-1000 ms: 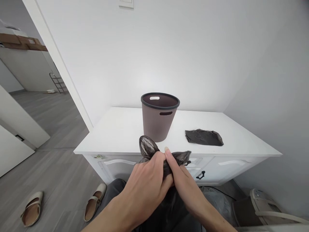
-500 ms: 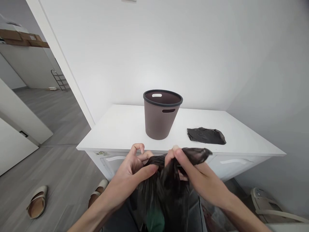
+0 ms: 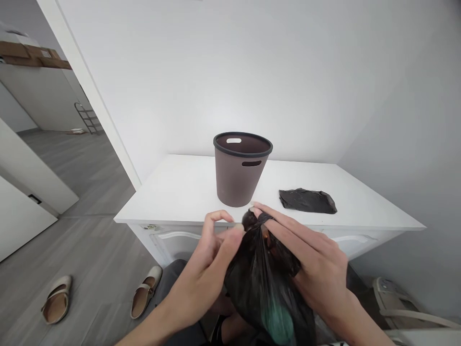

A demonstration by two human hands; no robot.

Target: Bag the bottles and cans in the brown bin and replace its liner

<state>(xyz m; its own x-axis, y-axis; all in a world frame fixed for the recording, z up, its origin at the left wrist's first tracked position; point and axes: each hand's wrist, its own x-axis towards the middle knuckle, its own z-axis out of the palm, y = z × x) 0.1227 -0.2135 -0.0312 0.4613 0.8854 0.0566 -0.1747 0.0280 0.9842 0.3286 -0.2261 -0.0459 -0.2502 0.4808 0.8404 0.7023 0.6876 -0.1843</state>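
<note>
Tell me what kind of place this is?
Probably a room in someone's home: there's a white cabinet with a waste bin on top, and shoes on the floor.

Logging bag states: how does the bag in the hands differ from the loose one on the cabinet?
The held bag bulges with contents; the loose bag lies flat. The held bag is gathered at a narrow neck; the loose bag forms a wide strip. Both are thin, dark plastic.

Dark grey trousers (image 3: 172,275), bare forearms (image 3: 160,315)
</note>
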